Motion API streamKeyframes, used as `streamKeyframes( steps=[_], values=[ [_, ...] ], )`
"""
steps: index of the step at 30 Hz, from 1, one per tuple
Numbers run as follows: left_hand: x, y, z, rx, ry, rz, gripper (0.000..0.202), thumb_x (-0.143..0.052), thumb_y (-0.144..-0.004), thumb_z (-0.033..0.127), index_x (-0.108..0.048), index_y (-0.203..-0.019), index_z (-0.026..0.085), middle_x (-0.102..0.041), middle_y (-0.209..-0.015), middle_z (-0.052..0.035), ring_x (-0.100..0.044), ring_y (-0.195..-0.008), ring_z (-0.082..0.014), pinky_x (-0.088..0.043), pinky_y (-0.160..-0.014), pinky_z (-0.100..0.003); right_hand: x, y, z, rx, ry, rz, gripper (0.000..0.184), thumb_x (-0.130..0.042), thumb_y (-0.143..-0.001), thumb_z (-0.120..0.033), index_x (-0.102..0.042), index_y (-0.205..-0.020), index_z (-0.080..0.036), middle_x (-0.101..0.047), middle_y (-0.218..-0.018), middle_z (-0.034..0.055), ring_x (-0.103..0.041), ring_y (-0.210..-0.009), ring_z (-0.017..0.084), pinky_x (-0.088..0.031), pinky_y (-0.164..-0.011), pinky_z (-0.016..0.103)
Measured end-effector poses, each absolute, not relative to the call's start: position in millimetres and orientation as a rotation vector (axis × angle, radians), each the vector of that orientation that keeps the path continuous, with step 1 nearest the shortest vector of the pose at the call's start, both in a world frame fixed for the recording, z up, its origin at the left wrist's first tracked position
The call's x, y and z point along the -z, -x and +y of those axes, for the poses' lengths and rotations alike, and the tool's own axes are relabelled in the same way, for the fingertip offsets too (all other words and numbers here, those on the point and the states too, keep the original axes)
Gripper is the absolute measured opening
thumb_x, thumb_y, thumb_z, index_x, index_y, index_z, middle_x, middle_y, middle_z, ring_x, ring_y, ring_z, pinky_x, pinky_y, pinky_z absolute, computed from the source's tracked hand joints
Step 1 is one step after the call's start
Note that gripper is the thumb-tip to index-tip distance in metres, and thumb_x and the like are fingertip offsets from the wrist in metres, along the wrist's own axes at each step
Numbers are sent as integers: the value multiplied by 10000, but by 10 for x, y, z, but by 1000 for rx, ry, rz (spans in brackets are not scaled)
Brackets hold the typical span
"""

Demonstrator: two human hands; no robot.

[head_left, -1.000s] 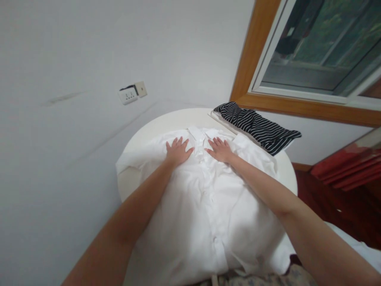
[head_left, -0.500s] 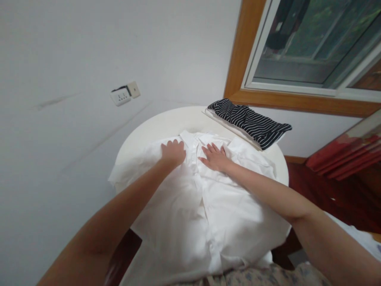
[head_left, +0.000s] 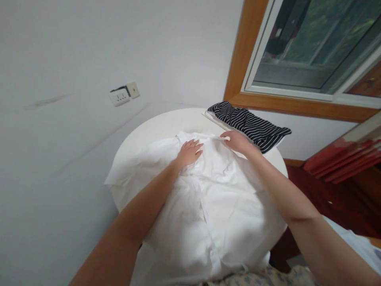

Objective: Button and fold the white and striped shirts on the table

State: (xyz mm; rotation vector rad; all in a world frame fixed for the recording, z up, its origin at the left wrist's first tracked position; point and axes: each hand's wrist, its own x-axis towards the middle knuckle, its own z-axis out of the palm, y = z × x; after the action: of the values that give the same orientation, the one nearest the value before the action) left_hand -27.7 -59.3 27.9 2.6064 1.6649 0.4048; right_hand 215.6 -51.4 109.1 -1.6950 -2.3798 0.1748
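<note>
A white button-up shirt [head_left: 208,206] lies spread front-up over a round white table [head_left: 154,127], its hem hanging off the near edge. My left hand [head_left: 189,153] rests flat on the shirt just below the collar, fingers stretched out. My right hand [head_left: 236,142] is at the shirt's right shoulder, fingers pinched on a fold of the white cloth near the collar.
A folded black-and-white striped garment [head_left: 250,125] lies on the table's far right edge, close to my right hand. A wooden-framed window [head_left: 297,103] is behind it. A wall socket [head_left: 119,96] sits on the white wall. Red fabric [head_left: 342,163] is at the right.
My right hand moved from the shirt's chest to its right shoulder and pinched the cloth. My left hand slid right, toward the collar, and opened flat.
</note>
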Motion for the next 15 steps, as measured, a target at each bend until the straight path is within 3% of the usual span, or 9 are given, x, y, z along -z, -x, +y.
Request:
streamKeyframes(
  steps=[2, 5, 7, 10, 13, 15],
  values=[
    [-333, 341, -541, -386, -2558, 1594, 484, -400, -930, 437, -475, -1376, 265, -370, -1508, -34, -281, -1410, -231, -194, -1167, -441, -1128, -2330, -412, -3, 1904, -2408, 435, -595, -827, -258, -586, -1256, -187, -599, -1279, 113, -568, -1150, 254, -451, -926, 313],
    [-435, 521, -483, -434, -2456, 1397, 533, -413, -922, 468, -430, -1409, 253, -387, -1498, -25, -308, -1400, -184, -258, -1147, -334, -1094, -2441, -317, -50, 2159, -2494, 572, -695, -747, -356, -576, -1260, -133, -629, -1215, 157, -600, -1088, 285, -472, -860, 316],
    [-473, 646, -469, -490, -2423, 1337, 555, -396, -926, 482, -394, -1432, 252, -389, -1497, -23, -321, -1393, -172, -293, -1127, -311, -1104, -2453, -323, -59, 2180, -2533, 507, -691, -748, -352, -619, -1190, -114, -650, -1174, 159, -610, -1066, 278, -468, -842, 300],
    [-442, 732, -480, -448, -2534, 1342, 525, -427, -910, 488, -480, -1374, 248, -367, -1509, -43, -281, -1412, -196, -244, -1152, -364, -1256, -2520, -425, -106, 2159, -2436, 276, -572, -812, -221, -680, -1042, -113, -706, -1009, 133, -656, -937, 232, -467, -763, 263],
    [-357, 688, -496, -334, -2623, 1416, 476, -401, -924, 474, -496, -1354, 294, -304, -1539, -33, -249, -1426, -203, -157, -1173, -424, -1514, -2783, -583, -192, 2186, -2130, 291, -454, -844, -156, -678, -1027, -138, -716, -848, 96, -665, -716, 179, -450, -643, 243],
    [-314, 642, -500, -308, -2632, 1472, 473, -370, -935, 476, -459, -1376, 332, -282, -1549, -18, -236, -1430, -203, -115, -1173, -464, -1682, -3071, -704, 26, 2205, -1963, 310, -436, -867, -193, -673, -1057, -132, -707, -839, 122, -653, -710, 187, -436, -629, 256]
  ],
)
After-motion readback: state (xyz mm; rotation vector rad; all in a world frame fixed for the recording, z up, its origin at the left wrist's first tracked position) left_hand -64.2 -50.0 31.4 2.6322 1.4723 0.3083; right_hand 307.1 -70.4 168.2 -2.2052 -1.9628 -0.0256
